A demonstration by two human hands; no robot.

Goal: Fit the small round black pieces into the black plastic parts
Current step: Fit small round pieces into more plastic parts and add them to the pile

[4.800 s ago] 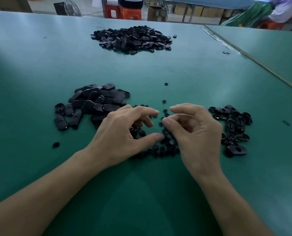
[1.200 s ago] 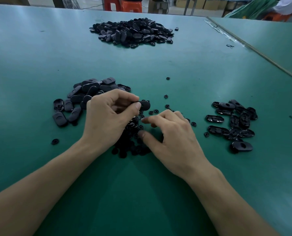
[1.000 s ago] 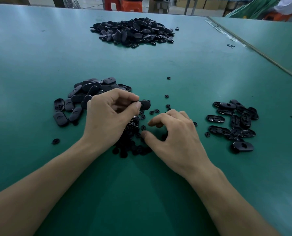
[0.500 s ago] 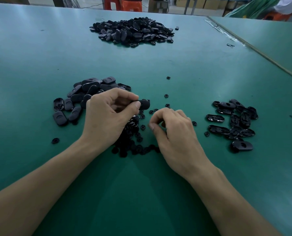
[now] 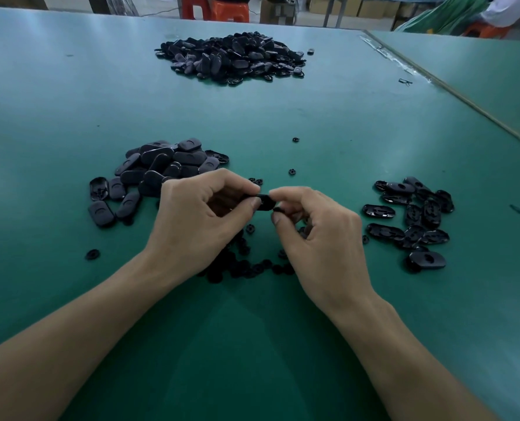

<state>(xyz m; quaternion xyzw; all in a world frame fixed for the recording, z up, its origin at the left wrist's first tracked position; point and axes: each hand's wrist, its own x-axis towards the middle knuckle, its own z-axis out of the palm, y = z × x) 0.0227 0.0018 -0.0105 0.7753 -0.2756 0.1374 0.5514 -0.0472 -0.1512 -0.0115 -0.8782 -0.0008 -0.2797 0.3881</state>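
Observation:
My left hand pinches one oval black plastic part above the table, most of the part hidden by my fingers. My right hand holds a small round black piece between thumb and forefinger, right against that part's end. Under and between my hands lies a scatter of small round pieces. A heap of oval black parts sits just left of my left hand. A smaller group of parts, open side up, lies to the right.
A big pile of black parts lies at the far middle of the green table. Single round pieces dot the cloth beyond my hands, one at the left. A table seam runs diagonally at the right. Orange stools stand beyond the far edge.
My right hand has lifted off the scatter of round pieces and come up to the part held in my left hand, its fingertips now closed on a small piece.

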